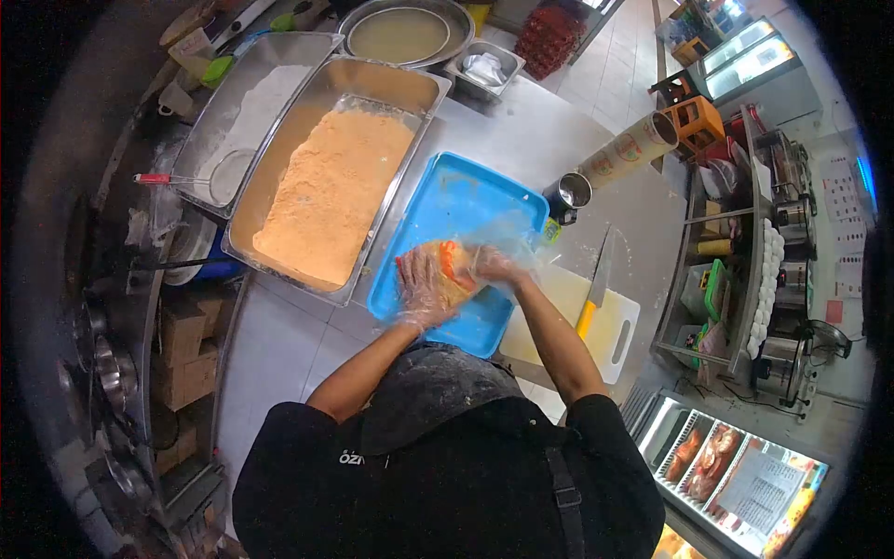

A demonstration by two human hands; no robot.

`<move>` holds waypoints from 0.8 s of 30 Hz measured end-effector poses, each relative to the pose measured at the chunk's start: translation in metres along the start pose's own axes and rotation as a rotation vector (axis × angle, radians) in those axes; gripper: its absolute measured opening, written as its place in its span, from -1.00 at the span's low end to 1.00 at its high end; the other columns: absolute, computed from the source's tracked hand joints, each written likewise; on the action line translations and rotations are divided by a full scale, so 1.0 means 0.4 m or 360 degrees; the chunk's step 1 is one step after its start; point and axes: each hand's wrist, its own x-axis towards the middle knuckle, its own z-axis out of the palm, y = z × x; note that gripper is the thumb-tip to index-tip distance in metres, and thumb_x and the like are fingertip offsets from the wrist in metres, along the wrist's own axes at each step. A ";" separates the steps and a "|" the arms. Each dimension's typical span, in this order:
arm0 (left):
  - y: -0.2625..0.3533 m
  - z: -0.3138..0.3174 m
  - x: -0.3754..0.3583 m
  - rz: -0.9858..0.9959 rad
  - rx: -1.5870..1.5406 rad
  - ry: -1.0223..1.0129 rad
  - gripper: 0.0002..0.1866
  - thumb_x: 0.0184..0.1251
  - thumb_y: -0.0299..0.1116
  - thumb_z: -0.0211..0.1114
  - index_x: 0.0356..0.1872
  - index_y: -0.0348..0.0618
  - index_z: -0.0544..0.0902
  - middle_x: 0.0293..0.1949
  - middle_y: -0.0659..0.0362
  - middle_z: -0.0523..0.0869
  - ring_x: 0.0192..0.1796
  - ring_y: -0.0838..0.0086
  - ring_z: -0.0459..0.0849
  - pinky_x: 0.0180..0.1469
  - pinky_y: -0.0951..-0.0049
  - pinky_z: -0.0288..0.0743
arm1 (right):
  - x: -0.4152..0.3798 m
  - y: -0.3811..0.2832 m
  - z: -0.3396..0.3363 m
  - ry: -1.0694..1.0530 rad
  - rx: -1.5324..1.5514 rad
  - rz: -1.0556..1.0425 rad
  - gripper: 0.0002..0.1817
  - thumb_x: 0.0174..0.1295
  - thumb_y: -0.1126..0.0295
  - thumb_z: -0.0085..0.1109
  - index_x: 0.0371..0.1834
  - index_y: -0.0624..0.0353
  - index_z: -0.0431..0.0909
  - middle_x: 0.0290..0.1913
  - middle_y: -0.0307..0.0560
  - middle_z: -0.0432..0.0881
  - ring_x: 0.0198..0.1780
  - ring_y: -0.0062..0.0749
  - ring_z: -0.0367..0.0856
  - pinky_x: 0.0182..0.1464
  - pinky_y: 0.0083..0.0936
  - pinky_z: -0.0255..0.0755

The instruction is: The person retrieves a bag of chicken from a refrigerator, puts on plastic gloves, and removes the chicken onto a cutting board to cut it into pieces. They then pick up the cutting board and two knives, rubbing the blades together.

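Plastic-gloved hands grasp what looks like a packet over the blue tray.

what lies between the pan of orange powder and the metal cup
In the head view, the blue tray lies between the pan and metal cup.

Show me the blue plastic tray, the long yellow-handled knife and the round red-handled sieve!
Blue plastic tray (466, 203): head view, bare inside floor.
Long yellow-handled knife (599, 280): head view, the blade.
Round red-handled sieve (231, 177): head view, the mesh.
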 end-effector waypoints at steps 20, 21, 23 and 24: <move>-0.008 -0.067 0.032 0.0098 0.0140 -0.0388 0.35 -0.36 0.17 0.47 0.39 -0.41 -0.14 0.43 -0.19 -0.26 0.46 -0.09 -0.44 0.42 -0.04 -0.61 | 0.083 -0.028 0.160 0.1024 0.0075 -0.0027 -0.81 0.14 0.47 -0.01 -0.29 0.36 0.54 -0.63 -0.10 0.47 -0.63 -0.46 0.45 -0.57 -0.50 0.42; -0.010 -0.069 0.040 0.0075 0.0080 -0.0400 0.34 -0.36 0.10 0.50 0.41 -0.35 -0.15 0.45 -0.12 -0.26 0.47 -0.03 -0.43 0.44 -0.01 -0.52 | 0.076 0.004 0.143 0.0934 0.0075 -0.0139 -0.79 0.15 0.45 0.02 -0.23 0.35 0.54 -0.56 -0.07 0.51 -0.57 -0.42 0.49 -0.50 -0.47 0.45; -0.018 -0.062 0.048 0.0116 0.0134 -0.0401 0.35 -0.33 0.17 0.47 0.40 -0.39 -0.17 0.44 -0.15 -0.25 0.47 -0.04 -0.44 0.43 0.00 -0.58 | 0.040 0.054 0.103 0.0736 0.0093 -0.0365 -0.73 0.16 0.41 0.08 -0.12 0.34 0.54 -0.42 -0.01 0.58 -0.44 -0.35 0.57 -0.35 -0.39 0.52; -0.019 -0.061 0.058 0.0157 0.0188 -0.0399 0.37 -0.30 0.23 0.43 0.39 -0.43 -0.19 0.44 -0.18 -0.25 0.47 -0.06 -0.45 0.43 0.00 -0.65 | 0.023 0.090 0.078 0.0636 0.0096 -0.0475 -0.69 0.16 0.39 0.10 -0.06 0.33 0.54 -0.35 0.02 0.62 -0.38 -0.32 0.61 -0.28 -0.35 0.55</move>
